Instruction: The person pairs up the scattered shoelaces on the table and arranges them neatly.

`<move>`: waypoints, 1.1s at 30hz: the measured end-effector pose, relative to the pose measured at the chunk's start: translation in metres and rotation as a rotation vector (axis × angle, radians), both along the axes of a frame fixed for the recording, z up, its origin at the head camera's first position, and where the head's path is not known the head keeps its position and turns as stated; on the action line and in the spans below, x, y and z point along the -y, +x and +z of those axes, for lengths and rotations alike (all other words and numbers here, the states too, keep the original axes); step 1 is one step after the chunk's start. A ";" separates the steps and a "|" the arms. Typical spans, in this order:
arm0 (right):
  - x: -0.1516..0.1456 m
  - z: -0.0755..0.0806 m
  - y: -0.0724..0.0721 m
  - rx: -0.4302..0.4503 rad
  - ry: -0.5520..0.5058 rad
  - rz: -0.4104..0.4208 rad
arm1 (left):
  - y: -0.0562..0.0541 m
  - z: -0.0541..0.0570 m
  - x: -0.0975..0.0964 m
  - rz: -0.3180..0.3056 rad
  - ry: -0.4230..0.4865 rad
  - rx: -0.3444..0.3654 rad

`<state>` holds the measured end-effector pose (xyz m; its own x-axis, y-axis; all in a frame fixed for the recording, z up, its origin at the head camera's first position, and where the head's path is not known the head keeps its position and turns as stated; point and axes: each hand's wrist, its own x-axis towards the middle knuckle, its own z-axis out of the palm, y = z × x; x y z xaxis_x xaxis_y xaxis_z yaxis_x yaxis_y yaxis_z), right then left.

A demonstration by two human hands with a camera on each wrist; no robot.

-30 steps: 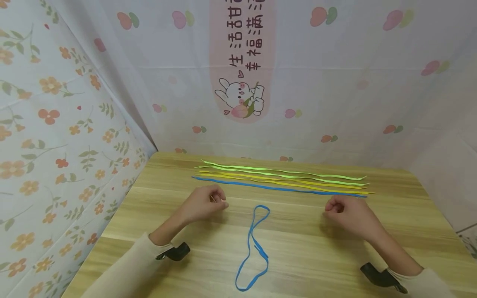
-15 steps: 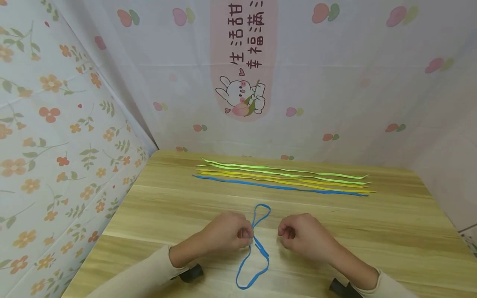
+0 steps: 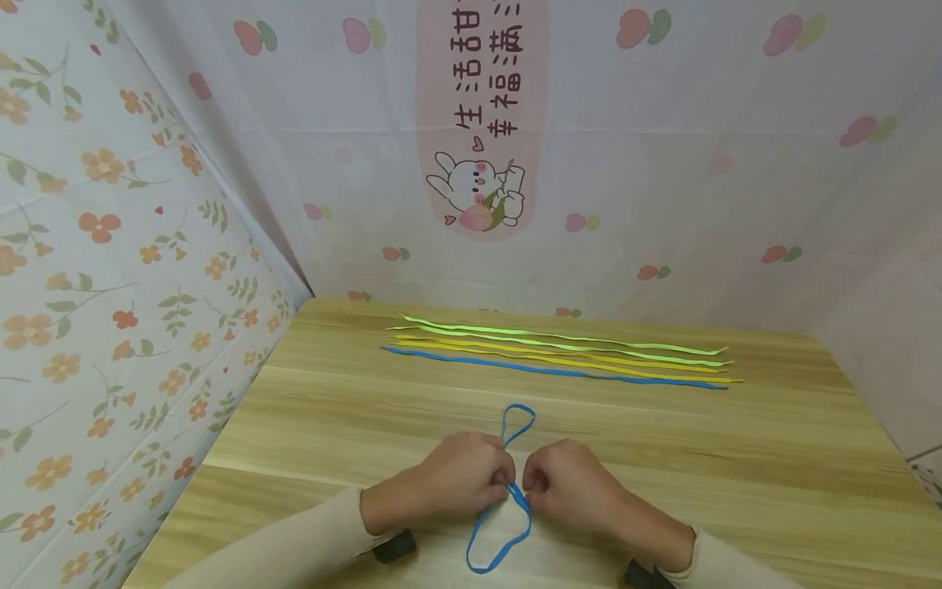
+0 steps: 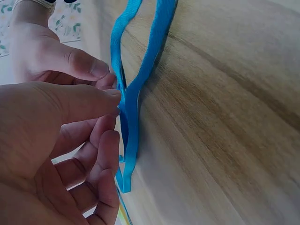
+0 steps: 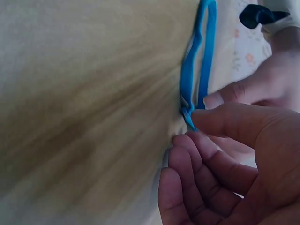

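A flat blue shoelace lies on the table in a long, narrow loop, crossing itself near the middle. At that crossing both hands meet, close together. My left hand pinches the lace between thumb and forefinger, its other fingers curled loosely, as the left wrist view shows beside the blue strand. Opposite it, my right hand has thumb and forefinger at the lace; in the right wrist view a short bit of the blue lace goes in between their tips. The fingertips partly hide the crossing.
Behind the hands, several laces lie stretched side by side across the table: light green laces, yellow laces and a straight blue lace. A patterned white cloth hangs behind the table, and a floral cloth at the left.
Both hands have come inward and nearer from the sides of the table, meeting at the crossing of the blue lace, where they now take hold. The laces behind stay put.
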<state>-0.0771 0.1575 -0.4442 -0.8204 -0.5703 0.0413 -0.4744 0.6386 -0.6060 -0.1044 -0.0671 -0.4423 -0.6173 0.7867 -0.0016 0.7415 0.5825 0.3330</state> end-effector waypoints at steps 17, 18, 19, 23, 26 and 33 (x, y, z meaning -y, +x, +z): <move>0.010 -0.005 0.002 -0.032 0.112 -0.002 | 0.000 0.001 -0.007 -0.054 -0.070 -0.044; 0.010 -0.005 0.003 -0.034 0.122 0.001 | 0.000 0.001 -0.007 -0.058 -0.078 -0.044; 0.010 -0.004 0.003 -0.031 0.129 0.004 | -0.001 0.000 -0.008 -0.062 -0.089 -0.045; 0.010 -0.003 0.002 -0.020 0.160 0.011 | -0.002 -0.001 -0.009 -0.081 -0.129 -0.041; 0.010 -0.003 0.003 -0.010 0.186 0.010 | -0.002 -0.001 -0.010 -0.108 -0.153 -0.057; 0.008 -0.004 0.004 -0.028 0.187 0.019 | -0.002 -0.002 -0.012 -0.180 -0.235 -0.196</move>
<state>-0.0729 0.1499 -0.4481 -0.8097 -0.5853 -0.0440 -0.5024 0.7298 -0.4636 -0.1061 -0.0552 -0.4448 -0.4749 0.8754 -0.0905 0.8760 0.4801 0.0470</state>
